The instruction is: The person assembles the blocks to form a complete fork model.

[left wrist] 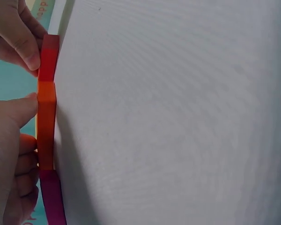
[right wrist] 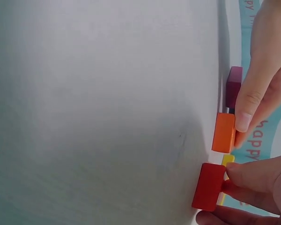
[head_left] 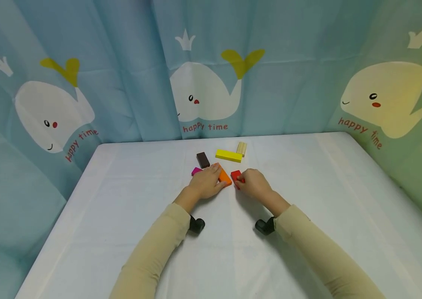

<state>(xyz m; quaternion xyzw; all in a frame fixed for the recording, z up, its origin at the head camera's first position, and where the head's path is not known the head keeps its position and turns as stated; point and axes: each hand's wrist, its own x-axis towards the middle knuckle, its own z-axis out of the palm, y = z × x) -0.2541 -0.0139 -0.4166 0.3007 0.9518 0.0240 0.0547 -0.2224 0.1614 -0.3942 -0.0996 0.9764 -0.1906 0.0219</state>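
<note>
My left hand (head_left: 206, 183) lies over the left side of an orange block (head_left: 224, 176), fingers at its far end and thumb at its near end. In the left wrist view that thumb is against the top of the orange block (left wrist: 46, 126). Just to the right, my right hand (head_left: 254, 182) pinches a smaller red block (head_left: 235, 174) between thumb and fingers. A narrow gap separates red from orange in the head view. The right wrist view shows the red block (right wrist: 209, 187) tilted in the fingertips. A magenta block (head_left: 196, 170) is partly hidden behind the left hand.
Behind the hands lie a dark brown block (head_left: 203, 160), a long yellow block (head_left: 228, 155) and a pale wooden piece (head_left: 241, 148) close to the yellow one. A white cloth covers the table (head_left: 121, 232). A blue whale-print curtain (head_left: 132, 62) hangs behind and at both sides.
</note>
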